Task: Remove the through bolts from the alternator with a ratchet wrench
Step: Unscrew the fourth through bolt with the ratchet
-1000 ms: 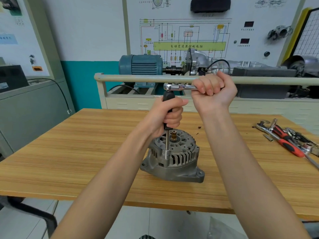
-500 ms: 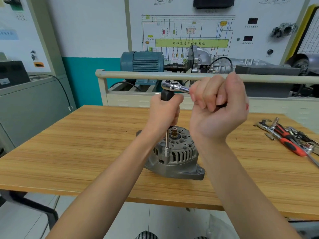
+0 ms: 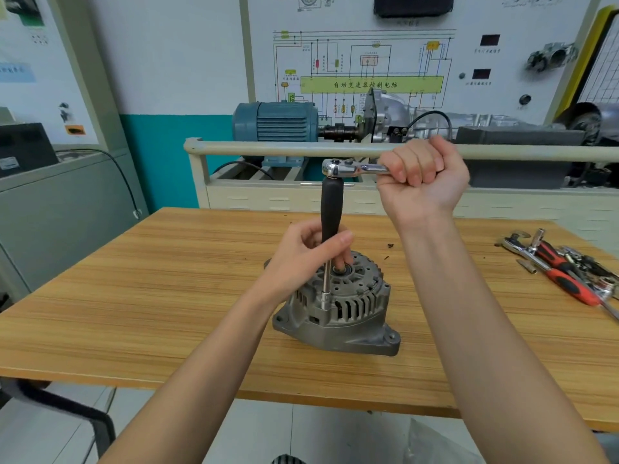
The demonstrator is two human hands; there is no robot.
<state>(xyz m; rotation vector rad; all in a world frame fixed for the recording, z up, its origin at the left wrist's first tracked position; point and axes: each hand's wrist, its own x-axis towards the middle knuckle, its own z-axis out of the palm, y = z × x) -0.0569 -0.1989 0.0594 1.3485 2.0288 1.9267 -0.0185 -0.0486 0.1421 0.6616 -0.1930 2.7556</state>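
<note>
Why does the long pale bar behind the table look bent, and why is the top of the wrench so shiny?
In the head view, the wide-angle lens curves straight lines, so the long beige rail bows near the edges; the chrome ratchet wrench head glints because polished metal reflects the room light; the wooden table is evenly lit with only soft shadows; the red-handled tools at the right edge look stretched and slightly blurry.

A wooden table (image 3: pixel 167 296) stands before a white-and-teal wall (image 3: pixel 174 95) and a grey cabinet (image 3: pixel 67 202).

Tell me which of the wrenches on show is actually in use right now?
The shiny ratchet wrench held in the right hand, standing on the alternator. The other tools lie untouched at the table's right edge.
</note>
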